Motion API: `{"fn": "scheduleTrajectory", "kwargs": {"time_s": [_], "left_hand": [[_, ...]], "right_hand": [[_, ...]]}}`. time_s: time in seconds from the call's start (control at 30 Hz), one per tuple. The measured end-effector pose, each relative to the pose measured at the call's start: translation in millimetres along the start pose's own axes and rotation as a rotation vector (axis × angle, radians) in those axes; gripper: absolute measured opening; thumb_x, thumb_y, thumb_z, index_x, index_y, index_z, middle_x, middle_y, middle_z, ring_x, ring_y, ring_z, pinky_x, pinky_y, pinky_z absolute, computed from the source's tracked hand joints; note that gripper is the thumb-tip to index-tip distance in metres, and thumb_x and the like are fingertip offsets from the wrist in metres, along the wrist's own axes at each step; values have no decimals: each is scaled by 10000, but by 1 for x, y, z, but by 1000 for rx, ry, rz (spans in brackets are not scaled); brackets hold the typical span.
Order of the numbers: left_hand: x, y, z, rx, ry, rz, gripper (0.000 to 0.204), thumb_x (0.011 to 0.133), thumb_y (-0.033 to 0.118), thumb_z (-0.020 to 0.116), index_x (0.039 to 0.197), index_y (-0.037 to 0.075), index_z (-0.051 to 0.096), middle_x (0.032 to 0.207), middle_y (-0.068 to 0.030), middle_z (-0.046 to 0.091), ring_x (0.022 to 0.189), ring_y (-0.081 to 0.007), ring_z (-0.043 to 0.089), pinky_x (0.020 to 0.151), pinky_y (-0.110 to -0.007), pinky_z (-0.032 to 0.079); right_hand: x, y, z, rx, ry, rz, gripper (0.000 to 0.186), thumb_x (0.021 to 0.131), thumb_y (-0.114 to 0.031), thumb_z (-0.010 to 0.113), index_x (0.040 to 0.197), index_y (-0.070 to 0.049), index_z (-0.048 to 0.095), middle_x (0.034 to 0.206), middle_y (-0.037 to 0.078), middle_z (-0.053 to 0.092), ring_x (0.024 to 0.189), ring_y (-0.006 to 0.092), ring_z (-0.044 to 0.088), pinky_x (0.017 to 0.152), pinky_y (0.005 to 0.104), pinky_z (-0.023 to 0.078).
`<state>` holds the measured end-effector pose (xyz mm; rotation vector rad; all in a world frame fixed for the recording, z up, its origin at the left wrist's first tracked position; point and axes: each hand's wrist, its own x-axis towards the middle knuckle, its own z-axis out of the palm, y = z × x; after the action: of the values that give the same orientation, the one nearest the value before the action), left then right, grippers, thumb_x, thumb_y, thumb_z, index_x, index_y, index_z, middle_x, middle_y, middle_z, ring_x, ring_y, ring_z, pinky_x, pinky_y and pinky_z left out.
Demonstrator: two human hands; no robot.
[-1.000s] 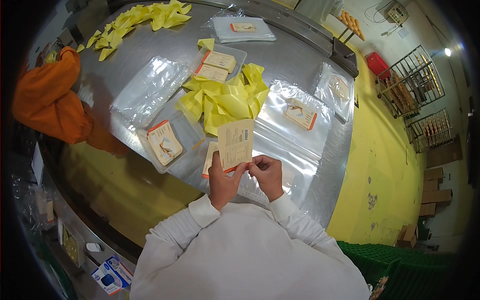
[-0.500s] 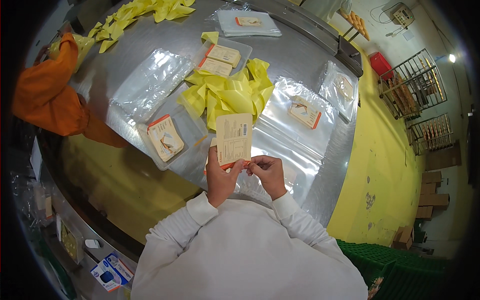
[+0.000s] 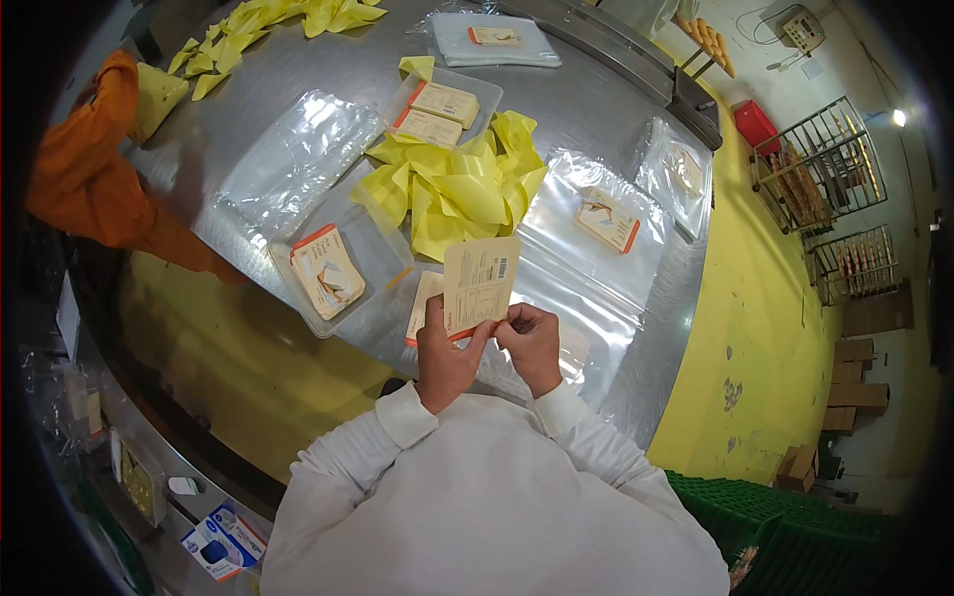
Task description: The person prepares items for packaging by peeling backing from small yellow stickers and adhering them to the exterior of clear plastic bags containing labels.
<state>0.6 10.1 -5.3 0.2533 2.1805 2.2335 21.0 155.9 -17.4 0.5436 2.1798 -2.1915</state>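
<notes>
A cream cardboard label [image 3: 481, 278] with an orange lower edge and a printed barcode stands tilted up between my hands. My left hand [image 3: 447, 356] grips its lower left side, fingers behind and thumb in front. The fingers of my right hand [image 3: 533, 350] pinch the lower right corner. Partly hidden behind my left hand, another cream label [image 3: 421, 303] lies on the table. To the left, a clear plastic tub [image 3: 376, 290] holds a stack of similar labels [image 3: 326, 272]. Just beyond the held label is a heap of yellow folded sheets [image 3: 457, 189].
Clear plastic bags [image 3: 586, 303] cover the steel table [image 3: 288, 60] at right, with labels [image 3: 608, 221] on them. More bags [image 3: 298, 149] lie left. A second tub [image 3: 481, 91] sits farther back. A person in an orange sleeve [image 3: 94, 169] handles yellow sheets at far left.
The held label has shifted slightly right and down and now tilts to the right, uncovering more of the label on the table. The person in orange has moved their arm.
</notes>
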Motion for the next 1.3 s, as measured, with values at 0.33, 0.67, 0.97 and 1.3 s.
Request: {"fn": "scheduleTrajectory", "kwargs": {"time_s": [0.33,0.67,0.97,1.3], "left_hand": [[14,14,-22,613,154,386,296,859,49,735,1139,56,640,1431,-208,442,1350,-363,458,1059,-484,422],[22,5,-68,132,309,173,59,921,42,658,954,42,610,1043,-66,605,870,-166,559,781,-292,459],[22,40,-108,176,612,393,69,941,-22,634,998,9,609,1026,-74,632,856,-159,626,809,-282,512],[5,16,-31,207,-395,352,374,825,2,755,1177,42,634,1299,-154,615,1192,-338,599,992,-405,493]], "right_hand": [[3,-10,8,57,-140,-8,117,913,-9,674,958,96,699,827,107,711,701,133,657,665,278,555],[65,17,23,-33,162,-142,146,826,-94,710,805,23,625,725,79,688,658,145,653,618,284,505],[129,10,8,121,302,-54,218,885,-62,700,1038,87,653,890,131,708,761,158,667,675,285,540],[-3,5,-87,189,106,41,203,929,-170,717,957,31,716,860,42,701,767,77,605,686,247,469]]}}
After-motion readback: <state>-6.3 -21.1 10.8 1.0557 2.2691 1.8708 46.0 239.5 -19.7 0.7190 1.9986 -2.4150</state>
